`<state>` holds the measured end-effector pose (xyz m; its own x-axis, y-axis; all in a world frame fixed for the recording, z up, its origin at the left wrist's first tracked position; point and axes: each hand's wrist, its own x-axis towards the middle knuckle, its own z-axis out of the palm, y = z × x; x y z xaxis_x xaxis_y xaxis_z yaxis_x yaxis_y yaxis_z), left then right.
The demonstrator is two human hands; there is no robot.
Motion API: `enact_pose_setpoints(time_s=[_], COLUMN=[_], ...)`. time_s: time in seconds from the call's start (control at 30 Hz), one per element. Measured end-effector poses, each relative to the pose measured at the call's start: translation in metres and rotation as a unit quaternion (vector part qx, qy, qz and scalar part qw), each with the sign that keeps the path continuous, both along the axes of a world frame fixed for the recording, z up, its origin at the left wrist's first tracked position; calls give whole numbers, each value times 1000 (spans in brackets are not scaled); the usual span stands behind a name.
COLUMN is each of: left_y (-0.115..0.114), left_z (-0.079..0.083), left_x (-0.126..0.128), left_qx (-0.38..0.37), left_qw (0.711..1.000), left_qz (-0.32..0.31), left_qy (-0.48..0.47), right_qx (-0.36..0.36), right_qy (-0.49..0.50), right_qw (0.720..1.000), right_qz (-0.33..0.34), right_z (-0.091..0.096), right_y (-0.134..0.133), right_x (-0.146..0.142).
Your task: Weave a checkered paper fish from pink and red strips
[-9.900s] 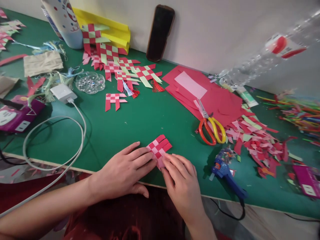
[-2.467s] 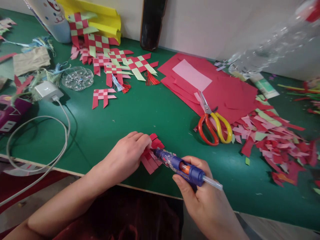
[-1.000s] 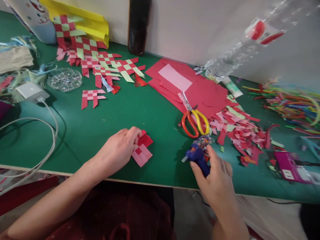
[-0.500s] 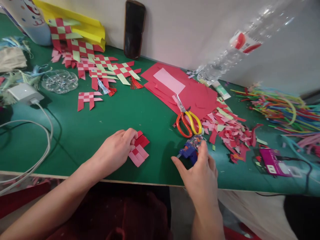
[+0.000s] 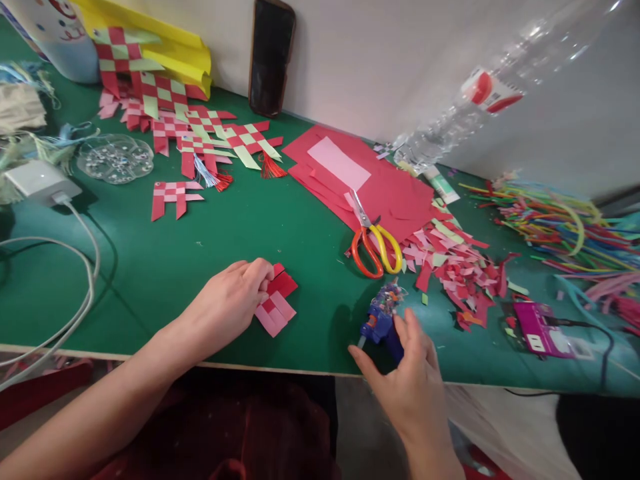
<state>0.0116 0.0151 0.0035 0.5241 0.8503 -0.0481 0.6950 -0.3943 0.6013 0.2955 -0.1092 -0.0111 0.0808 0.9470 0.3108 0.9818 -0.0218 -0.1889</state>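
My left hand is closed, its fingertips pinching the upper left of a woven paper piece in red and pink strips. That piece rests on the green table, partly covered by my fingers. On the right, my right hand is loosely around the handle of a small blue glue gun, with the thumb out to the left near the glue stick's tail. The gun's nozzle points away from me. Just beyond it lie scissors with one orange and one yellow handle.
Finished woven paper fish and a bead tray are at the back left. Red paper sheets, paper scraps, a tilted plastic bottle, a phone, a purple box and a white charger surround the work area.
My right hand has moved slightly towards me and to the right, and the glue gun has shifted nearer to me with it. My left hand and the woven piece stay almost in place.
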Motion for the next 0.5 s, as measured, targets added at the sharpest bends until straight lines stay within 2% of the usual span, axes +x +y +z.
enact_pose_setpoints(time_s=[0.1, 0.33, 0.5], left_y=[0, 0, 0], left_z=[0, 2, 4], left_x=[0, 1, 2], left_qx=[-7, -7, -7], left_qw=[1000, 1000, 1000], left_qz=[7, 11, 10], left_qy=[6, 3, -4], right_qx=[0, 3, 2], right_qy=[-10, -24, -17], right_qw=[1000, 1000, 1000], right_qz=[13, -16, 7], right_z=[0, -3, -1], right_y=[-2, 0, 0], right_x=[4, 0, 1])
